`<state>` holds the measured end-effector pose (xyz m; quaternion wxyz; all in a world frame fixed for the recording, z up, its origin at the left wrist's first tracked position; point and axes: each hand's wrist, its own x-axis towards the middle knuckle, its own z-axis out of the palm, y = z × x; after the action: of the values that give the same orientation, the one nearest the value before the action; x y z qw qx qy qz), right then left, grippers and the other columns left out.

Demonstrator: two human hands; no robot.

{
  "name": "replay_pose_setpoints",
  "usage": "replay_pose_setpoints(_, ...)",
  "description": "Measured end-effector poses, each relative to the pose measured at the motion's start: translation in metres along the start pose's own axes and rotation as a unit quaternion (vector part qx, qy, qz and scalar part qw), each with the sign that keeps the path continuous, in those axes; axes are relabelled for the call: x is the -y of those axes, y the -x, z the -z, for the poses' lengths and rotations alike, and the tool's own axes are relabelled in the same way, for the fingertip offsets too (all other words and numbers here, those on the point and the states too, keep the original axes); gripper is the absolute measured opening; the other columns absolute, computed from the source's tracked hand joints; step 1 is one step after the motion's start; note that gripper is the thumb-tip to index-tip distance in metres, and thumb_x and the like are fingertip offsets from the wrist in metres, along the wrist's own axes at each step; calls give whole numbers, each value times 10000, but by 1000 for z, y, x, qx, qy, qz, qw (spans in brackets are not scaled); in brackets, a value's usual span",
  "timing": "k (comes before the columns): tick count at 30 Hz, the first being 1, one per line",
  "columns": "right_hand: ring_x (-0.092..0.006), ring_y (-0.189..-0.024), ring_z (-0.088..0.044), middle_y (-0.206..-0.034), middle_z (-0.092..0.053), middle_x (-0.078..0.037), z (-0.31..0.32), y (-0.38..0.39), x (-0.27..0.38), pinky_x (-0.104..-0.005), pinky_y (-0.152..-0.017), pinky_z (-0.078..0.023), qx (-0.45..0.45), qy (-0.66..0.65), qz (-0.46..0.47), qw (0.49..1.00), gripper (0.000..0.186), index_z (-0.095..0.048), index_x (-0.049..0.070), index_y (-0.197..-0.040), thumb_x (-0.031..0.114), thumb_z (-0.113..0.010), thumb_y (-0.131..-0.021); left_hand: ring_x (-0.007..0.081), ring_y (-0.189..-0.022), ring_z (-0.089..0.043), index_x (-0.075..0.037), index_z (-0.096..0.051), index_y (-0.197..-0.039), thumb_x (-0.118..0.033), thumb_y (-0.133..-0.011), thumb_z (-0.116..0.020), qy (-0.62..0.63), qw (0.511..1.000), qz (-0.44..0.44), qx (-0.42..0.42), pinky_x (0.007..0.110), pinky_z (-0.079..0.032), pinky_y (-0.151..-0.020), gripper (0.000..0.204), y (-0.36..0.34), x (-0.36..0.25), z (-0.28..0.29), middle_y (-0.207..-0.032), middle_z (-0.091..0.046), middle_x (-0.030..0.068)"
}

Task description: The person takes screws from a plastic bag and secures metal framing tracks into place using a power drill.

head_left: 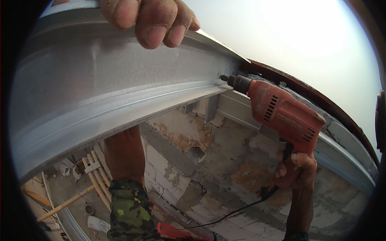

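Note:
Fingers of my left hand (157,22) curl over the upper edge of a long galvanized steel beam (80,70), with that forearm passing behind it. My right hand (297,164) grips a red corded drill (283,112) by its handle. The drill's dark chuck and bit (241,83) point at the beam's face near its far end; whether the tip touches the metal is too small to tell. A black cord (225,215) runs down from the handle.
Behind are a block wall (173,168) with patchy render, another metal channel (343,154) at right, and a dark roof edge (293,78) under sky. Far below lie bamboo poles (70,203), metal lengths (72,223) and a white bucket-like object (97,223).

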<state>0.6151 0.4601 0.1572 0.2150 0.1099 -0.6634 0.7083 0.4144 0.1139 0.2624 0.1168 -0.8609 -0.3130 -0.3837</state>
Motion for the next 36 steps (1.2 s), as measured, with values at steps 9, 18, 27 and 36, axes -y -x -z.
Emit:
replay_pose_setpoints(9,-240,-484,-593,-776,-581,-212,0,3,-4,-374,-472,-567,-18,-1,12,1000,473,-462,-107,-1122,124,-573,-725,182,-955,-572,-193,-666,-1046,-404,-1024,-211,5,1000,-13,-3,402,-382,-1016,501,0,8,-5,-910,-633,17)
replay_pose_setpoints(18,-241,-503,-610,-819,-591,-204,-3,3,-4,-380,-468,-566,-19,-2,8,1000,433,-479,-84,-1105,171,-558,-765,189,-944,-570,-189,-666,-1031,-403,-1022,-213,7,999,-36,-28,408,-382,-1010,500,14,13,-11,-888,-623,23)
replay_pose_setpoints(27,-256,-545,-629,-792,-595,-185,3,6,-4,-400,-472,-558,-13,-50,-35,998,394,-485,-64,-1112,178,-551,-807,196,-934,-568,-184,-665,-1015,-402,-1019,-216,16,997,-61,-45,413,-383,-1003,500,17,20,-22,-865,-612,29)
replay_pose_setpoints(36,-194,-502,-582,-804,-606,-154,5,6,-3,-368,-474,-553,-13,-5,-2,1000,327,-546,-27,-1027,207,-563,-800,202,-923,-566,-179,-665,-999,-401,-1017,-218,26,994,-80,-63,419,-383,-997,499,2,23,-20,-843,-602,35)
